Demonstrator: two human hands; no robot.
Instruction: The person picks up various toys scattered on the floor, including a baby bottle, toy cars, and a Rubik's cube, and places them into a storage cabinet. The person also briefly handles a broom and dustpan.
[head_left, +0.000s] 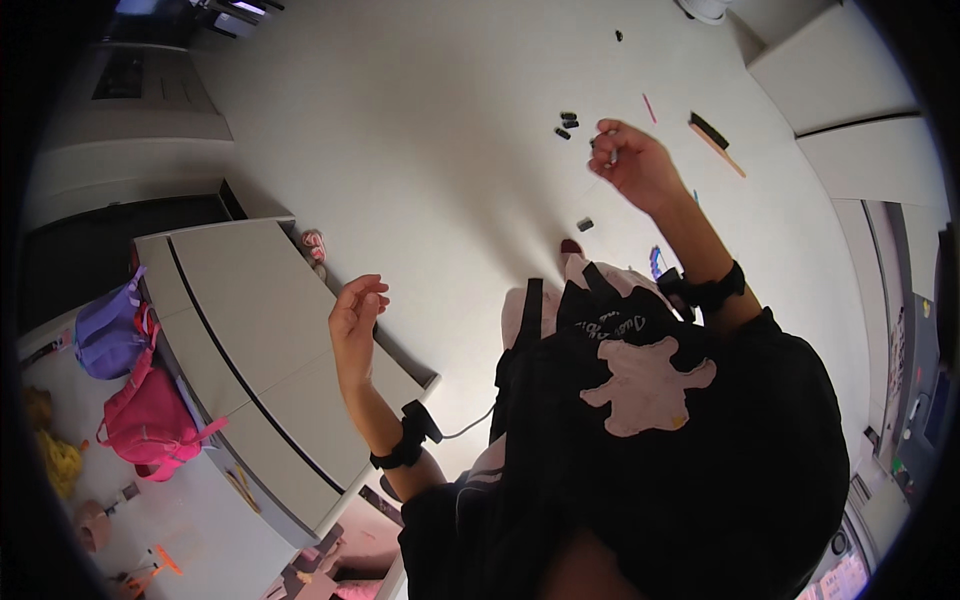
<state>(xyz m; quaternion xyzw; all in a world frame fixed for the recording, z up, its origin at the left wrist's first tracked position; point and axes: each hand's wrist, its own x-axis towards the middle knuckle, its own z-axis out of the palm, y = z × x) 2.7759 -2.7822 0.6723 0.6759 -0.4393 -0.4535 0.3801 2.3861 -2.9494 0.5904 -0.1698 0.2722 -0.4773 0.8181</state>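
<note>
My right hand is raised over the floor with its fingers curled around a small grey object, mostly hidden by them. Just left of that hand, three small black objects lie on the floor, too small to name surely. A small dark grey block rests nearer my feet. My left hand is held up beside the white cabinet, its fingers loosely bent and nothing seen in them.
A wooden-handled brush, a pink stick and another black object lie on the floor at the right. Purple and pink backpacks are on the left. White drawers line the right side.
</note>
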